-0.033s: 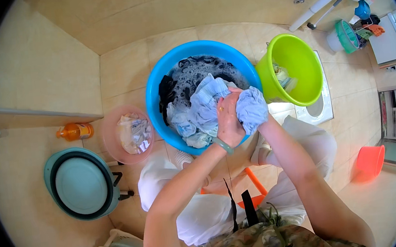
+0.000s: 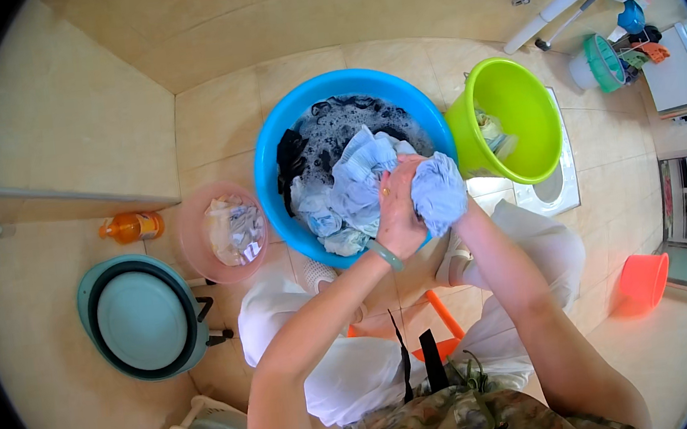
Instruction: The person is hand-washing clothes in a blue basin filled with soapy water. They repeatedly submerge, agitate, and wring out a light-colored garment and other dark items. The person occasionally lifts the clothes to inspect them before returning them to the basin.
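Note:
A light blue garment (image 2: 358, 171), wet and bunched, rises out of a big blue basin (image 2: 267, 139) of sudsy dark water. My left hand (image 2: 400, 213), with a ring on it and a pale green bangle at the wrist, is closed on this garment near the basin's front right rim. Against it, my right hand (image 2: 462, 212) grips a balled-up part of the same garment; the cloth hides most of its fingers. Black clothing (image 2: 291, 157) lies at the left of the basin, and other pale wet clothes (image 2: 316, 209) lie below the garment.
A lime green bucket (image 2: 529, 111) with some cloth inside stands right of the basin, beside a floor toilet (image 2: 568, 182). On the left are a pink basin (image 2: 195, 238) of pale clothes, an orange bottle (image 2: 131, 227) and a teal folding basin (image 2: 91, 325). A red bucket (image 2: 645, 279) stands far right.

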A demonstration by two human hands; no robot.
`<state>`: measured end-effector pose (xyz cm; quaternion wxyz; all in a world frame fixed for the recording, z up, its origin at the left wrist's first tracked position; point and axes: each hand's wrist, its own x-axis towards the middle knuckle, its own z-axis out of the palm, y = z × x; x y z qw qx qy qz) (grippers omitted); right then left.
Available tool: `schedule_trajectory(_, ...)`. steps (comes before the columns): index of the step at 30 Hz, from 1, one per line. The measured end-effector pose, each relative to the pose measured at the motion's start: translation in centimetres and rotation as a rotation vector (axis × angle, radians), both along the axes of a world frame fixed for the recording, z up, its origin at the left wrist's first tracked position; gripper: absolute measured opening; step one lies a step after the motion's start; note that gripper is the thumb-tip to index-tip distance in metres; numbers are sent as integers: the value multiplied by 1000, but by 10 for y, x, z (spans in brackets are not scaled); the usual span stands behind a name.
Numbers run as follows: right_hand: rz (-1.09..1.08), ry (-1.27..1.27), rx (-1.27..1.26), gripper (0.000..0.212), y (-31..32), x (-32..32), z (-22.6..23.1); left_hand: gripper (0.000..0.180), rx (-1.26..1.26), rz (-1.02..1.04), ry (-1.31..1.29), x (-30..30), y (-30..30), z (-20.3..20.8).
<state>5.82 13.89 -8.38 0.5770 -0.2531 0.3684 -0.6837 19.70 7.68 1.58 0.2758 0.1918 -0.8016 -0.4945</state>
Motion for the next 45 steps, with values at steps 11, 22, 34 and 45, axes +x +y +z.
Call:
schedule_trajectory(11,-99,334,384,26,-27,-16,103,62,1461,281,33,19,-44,-4)
schedule_trajectory(22,244,1876,603,31,-48,47,177,53,2069,-352,455,-5,-43,14)
schedule_trajectory(34,-331,-219,483,52,35,2,64,35,2026,-233,491,0,-60,13)
schedule_trajectory(45,-262,-518,255,47,-59,-5,65,36,1854,-295,220,15,-54,-6)
